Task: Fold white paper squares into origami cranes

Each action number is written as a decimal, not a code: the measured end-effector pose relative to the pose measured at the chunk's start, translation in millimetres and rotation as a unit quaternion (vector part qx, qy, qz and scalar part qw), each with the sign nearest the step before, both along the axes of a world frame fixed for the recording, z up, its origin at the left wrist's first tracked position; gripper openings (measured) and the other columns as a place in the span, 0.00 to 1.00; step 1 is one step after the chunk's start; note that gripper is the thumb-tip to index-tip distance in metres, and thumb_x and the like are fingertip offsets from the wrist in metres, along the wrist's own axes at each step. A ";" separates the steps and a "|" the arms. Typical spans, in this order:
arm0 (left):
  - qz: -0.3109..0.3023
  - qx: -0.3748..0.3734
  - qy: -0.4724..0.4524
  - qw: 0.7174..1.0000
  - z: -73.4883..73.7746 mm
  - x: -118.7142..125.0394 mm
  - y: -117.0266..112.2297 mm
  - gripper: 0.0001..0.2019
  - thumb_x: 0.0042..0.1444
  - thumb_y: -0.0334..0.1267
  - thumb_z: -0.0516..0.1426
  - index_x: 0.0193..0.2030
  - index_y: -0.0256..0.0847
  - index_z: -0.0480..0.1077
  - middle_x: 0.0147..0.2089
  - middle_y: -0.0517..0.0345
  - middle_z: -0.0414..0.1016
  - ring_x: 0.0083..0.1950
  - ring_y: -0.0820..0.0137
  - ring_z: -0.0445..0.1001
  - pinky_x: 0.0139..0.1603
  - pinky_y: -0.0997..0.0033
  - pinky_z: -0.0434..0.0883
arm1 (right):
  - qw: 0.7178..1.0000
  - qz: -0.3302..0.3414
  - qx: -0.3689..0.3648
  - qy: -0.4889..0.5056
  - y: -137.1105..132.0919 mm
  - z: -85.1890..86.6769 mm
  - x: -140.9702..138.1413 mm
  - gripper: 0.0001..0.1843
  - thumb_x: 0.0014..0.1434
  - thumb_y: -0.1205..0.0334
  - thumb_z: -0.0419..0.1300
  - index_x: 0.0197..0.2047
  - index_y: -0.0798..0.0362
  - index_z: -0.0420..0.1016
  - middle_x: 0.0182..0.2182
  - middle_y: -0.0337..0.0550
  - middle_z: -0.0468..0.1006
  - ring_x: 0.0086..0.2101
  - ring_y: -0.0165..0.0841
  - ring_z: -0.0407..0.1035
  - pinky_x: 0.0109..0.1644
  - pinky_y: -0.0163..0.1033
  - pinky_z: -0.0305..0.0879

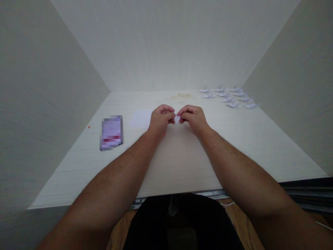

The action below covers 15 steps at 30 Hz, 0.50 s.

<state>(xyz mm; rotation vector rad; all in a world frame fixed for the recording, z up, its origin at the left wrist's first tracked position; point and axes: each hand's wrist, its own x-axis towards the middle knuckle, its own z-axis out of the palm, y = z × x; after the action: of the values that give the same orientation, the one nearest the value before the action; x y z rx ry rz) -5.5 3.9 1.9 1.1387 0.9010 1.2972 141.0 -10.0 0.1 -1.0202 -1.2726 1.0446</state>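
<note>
1. Farthest left, a plain pale wall panel (39, 104) closes off that side of the white table (182, 163). A tiny red speck (89, 127) sits on the table close to it.
2. Flat rectangular object (111, 132), blurred out, purple-white with a red band. It lies on the table left of the hands, well apart from them.
3. Pale loose sheet (139, 118), flat on the table, just beside the outer side of the left hand. It is faint and its edges are hard to make out.
4. Left hand (160, 119): fingers curled in, thumb and fingertips pressed together on the left side of a small folded paper piece (177, 119).
5. Folded paper piece: white, held between the two hands at mid-table, a little toward the back. Cannot tell whether it rests on the surface or sits just above it. The fold is too small to read.
6. Right hand (194, 118): mirrored posture, fingers curled, thumb and fingertips pinching the right side of the same piece. The two hands nearly meet.
7. Behind the hands, near the back wall (169, 52): a thin scatter of yellowish scraps (180, 95).
8. Right rear of the table: a cluster of small paper cranes (230, 96), pale lilac-white, in loose rows, well apart from the hands.
9. Below the near table edge: dark clothing (182, 222), with a thin white cable (229, 205) to its right.
</note>
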 end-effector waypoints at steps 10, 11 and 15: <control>0.005 0.005 0.044 0.999 -3.9 -0.5 2.6 0.09 0.42 0.36 0.67 0.31 0.38 0.74 0.22 0.62 0.72 0.22 0.76 0.67 0.23 0.75 0.64 | 1.000 -0.018 0.010 -0.014 -0.5 1.5 -1.1 0.05 0.44 0.68 0.60 0.28 0.52 0.75 0.18 0.32 0.73 0.19 0.25 0.66 0.24 0.32 0.63; 0.012 0.013 0.049 0.999 -3.8 -0.7 2.6 0.09 0.43 0.36 0.67 0.31 0.38 0.74 0.22 0.62 0.71 0.22 0.76 0.66 0.24 0.75 0.64 | 1.000 -0.017 0.009 -0.003 -0.6 1.9 -1.2 0.07 0.44 0.68 0.61 0.30 0.51 0.74 0.19 0.32 0.74 0.20 0.26 0.66 0.24 0.32 0.63; 0.044 0.059 0.078 0.994 -1.2 -2.3 1.0 0.08 0.45 0.35 0.66 0.32 0.38 0.74 0.23 0.63 0.72 0.24 0.76 0.68 0.27 0.75 0.66 | 0.999 -0.030 -0.018 0.028 -0.5 2.4 -2.1 0.14 0.45 0.65 0.65 0.38 0.51 0.74 0.21 0.33 0.77 0.22 0.28 0.71 0.24 0.32 0.66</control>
<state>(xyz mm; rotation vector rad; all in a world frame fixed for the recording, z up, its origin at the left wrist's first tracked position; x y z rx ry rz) -7.8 4.9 0.6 1.3188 1.0092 1.3620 138.9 -10.5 2.5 -1.0443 -1.1744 1.0465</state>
